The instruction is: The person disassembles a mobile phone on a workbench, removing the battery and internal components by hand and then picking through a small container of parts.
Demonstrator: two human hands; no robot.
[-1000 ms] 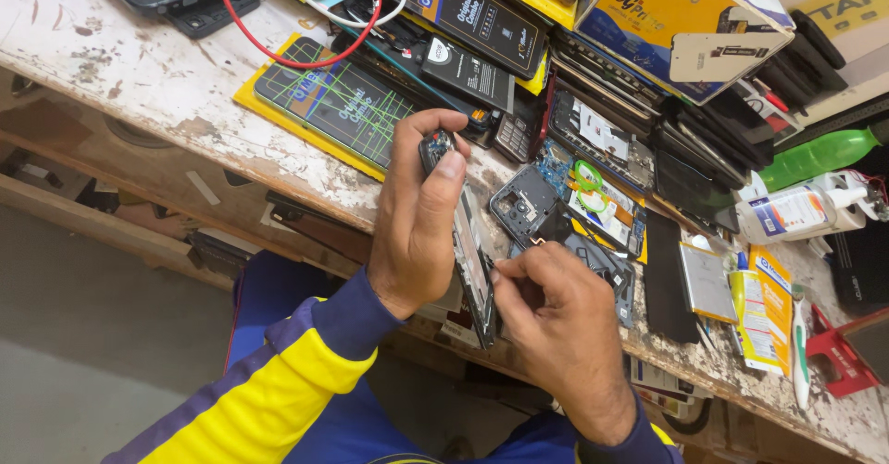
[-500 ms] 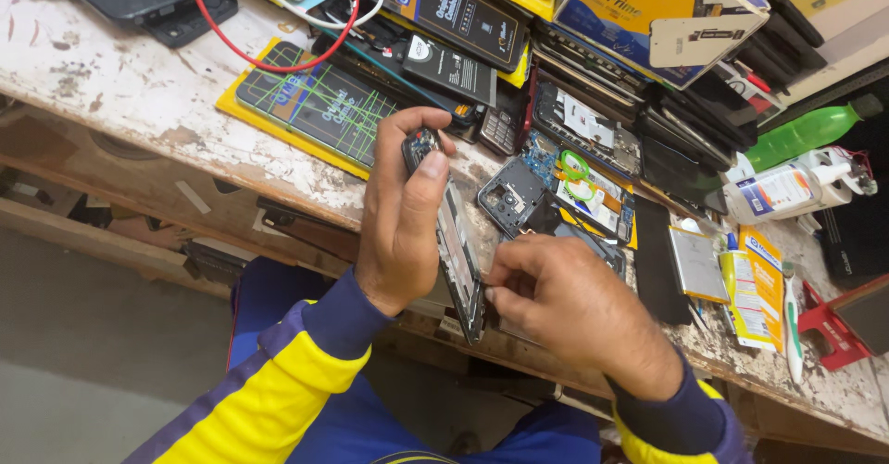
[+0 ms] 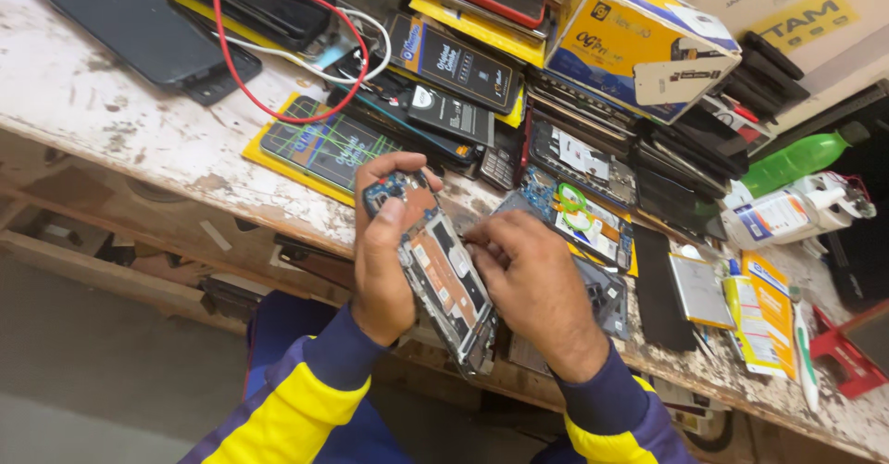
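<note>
Opened phone (image 3: pixel 446 283), innards exposed, over the tabletop (image 3: pixel 111 121) edge: left hand (image 3: pixel 384 260) clamped around its upper end, right hand (image 3: pixel 528 283) fingertips pressing its middle. Behind it: yellow-edged rectangular package (image 3: pixel 319 149), yellow-and-blue carton (image 3: pixel 634 38). Right of phone: green bottle (image 3: pixel 796 160), yellow packets (image 3: pixel 764 311).

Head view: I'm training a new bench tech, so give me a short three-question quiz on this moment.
1. True or false: the left hand grips the opened phone.
2. What does the right hand touch? A) green bottle B) opened phone C) red cable
3. What colour is the bottle lying at the bench's far right?

Key: 1 true; 2 B; 3 green.
</note>
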